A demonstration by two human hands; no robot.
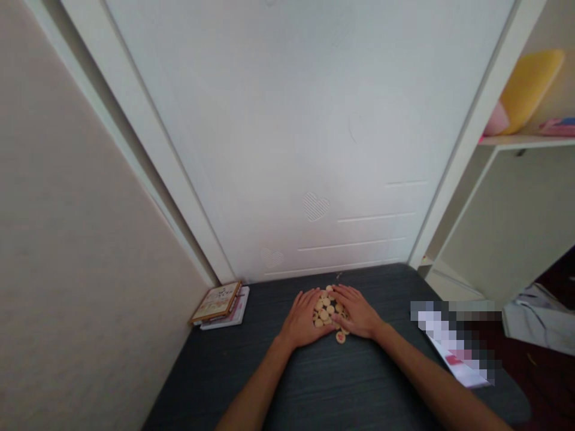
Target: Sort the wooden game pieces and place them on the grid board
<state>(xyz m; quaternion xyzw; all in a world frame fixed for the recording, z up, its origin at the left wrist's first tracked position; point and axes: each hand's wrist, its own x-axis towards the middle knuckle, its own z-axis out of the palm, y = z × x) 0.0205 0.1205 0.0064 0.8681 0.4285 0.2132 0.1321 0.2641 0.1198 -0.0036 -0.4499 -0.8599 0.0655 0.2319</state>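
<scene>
Several round, light wooden discs (324, 313) lie heaped on the dark table. My left hand (304, 320) rests against the heap's left side, palm down, fingers stretched out and thumb reaching along the near edge. On the other side my right hand (357, 312) lies flat with its fingers extended, covering some of the discs. Together the hands ring the heap, and neither is closed around a disc. Nearest to me, one disc with a red mark (340, 337) lies just outside the ring. Discs under the palms are hidden.
A small stack of books (218, 301) sits at the table's far left corner, by the wall. On the right edge lies a white paper or booklet (453, 350), partly pixelated. A white panel with embossed hearts (316, 206) rises behind the dark table (341, 389).
</scene>
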